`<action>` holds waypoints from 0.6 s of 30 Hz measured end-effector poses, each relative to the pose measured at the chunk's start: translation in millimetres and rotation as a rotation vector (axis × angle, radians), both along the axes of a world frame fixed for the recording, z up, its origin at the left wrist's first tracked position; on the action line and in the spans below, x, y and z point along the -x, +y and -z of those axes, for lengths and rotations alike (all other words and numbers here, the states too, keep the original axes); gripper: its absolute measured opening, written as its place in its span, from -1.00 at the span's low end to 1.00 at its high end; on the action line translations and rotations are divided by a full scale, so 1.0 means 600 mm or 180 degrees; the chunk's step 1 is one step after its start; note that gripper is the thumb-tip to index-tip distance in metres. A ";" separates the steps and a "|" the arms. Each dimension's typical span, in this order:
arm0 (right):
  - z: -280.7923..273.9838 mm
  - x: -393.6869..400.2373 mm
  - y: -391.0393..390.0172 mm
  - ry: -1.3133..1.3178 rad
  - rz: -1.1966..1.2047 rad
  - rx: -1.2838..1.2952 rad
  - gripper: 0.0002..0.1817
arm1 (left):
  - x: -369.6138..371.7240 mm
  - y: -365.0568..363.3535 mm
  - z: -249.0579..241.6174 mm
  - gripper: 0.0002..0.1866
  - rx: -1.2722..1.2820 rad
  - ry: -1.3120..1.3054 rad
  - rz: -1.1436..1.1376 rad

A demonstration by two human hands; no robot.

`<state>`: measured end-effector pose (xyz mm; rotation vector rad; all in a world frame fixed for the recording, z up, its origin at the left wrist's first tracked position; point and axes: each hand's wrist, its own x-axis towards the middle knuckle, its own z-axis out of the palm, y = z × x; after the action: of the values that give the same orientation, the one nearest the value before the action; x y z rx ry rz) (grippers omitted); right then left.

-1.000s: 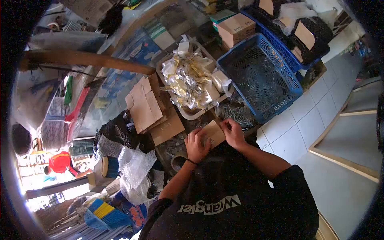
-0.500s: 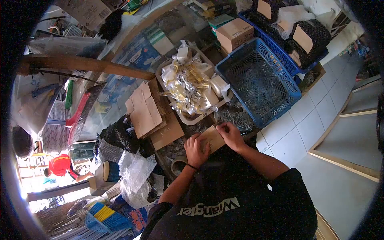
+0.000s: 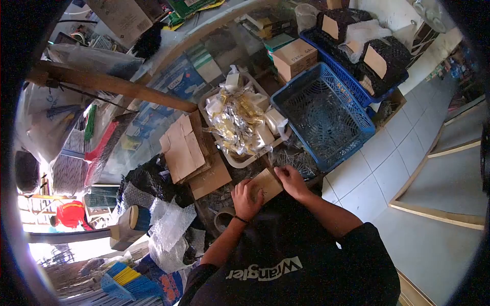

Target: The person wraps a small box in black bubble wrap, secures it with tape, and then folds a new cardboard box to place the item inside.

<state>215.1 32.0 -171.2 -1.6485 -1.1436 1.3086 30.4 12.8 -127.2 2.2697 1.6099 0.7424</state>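
Observation:
A small brown cardboard box (image 3: 268,184) lies close in front of my shirt, between my two hands. My left hand (image 3: 247,199) grips its left end, with the fingers bent over the top and the thumb along the near side. At the right end, my right hand (image 3: 290,182) pinches the box's edge with curled fingers. Just beyond stands a white tray (image 3: 240,162) heaped with clear and gold plastic packets (image 3: 237,120). Flat cardboard pieces (image 3: 184,145) are stacked to the left of it. Beside my left wrist is a roll of tape (image 3: 223,220).
A blue plastic basket (image 3: 371,127) stands to the right of the tray, with a labelled carton (image 3: 295,58) behind it. Bubble wrap (image 3: 171,224) and black plastic (image 3: 148,178) lie to my left. A person in red (image 3: 70,214) is far off at the left.
The view has shifted slightly. My left fingers have moved a little on the cardboard box, and my right hand stays at its right edge.

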 end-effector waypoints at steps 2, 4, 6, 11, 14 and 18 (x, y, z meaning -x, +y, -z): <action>-0.001 0.002 -0.002 0.0049 -0.0021 -0.0104 -0.66 | 0.001 0.000 0.002 -0.65 -0.0023 -0.0029 0.0015; -0.001 0.005 -0.012 -0.0029 -0.0008 -0.0385 -0.65 | 0.001 -0.002 0.005 -0.65 -0.0054 -0.0058 -0.0002; 0.011 0.002 -0.022 -0.0356 -0.0013 -0.0418 -0.67 | 0.001 -0.002 0.003 -0.67 -0.0002 -0.0064 -0.0003; 0.028 -0.008 -0.025 -0.0619 0.0041 -0.0670 -0.71 | 0.001 -0.007 -0.003 -0.68 0.0059 -0.0071 -0.0032; -0.029 0.004 -0.011 -0.0440 0.0096 -0.0746 -0.69 | 0.001 -0.005 -0.004 -0.67 0.0133 -0.0084 -0.0039; -0.034 0.012 -0.017 -0.0511 -0.0047 -0.0845 -0.65 | 0.001 -0.008 -0.005 -0.67 0.0008 -0.0070 -0.0045</action>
<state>207.9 21.7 -150.8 -1.5702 -1.3634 0.9975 29.8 8.0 -124.3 2.2428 1.6177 0.7658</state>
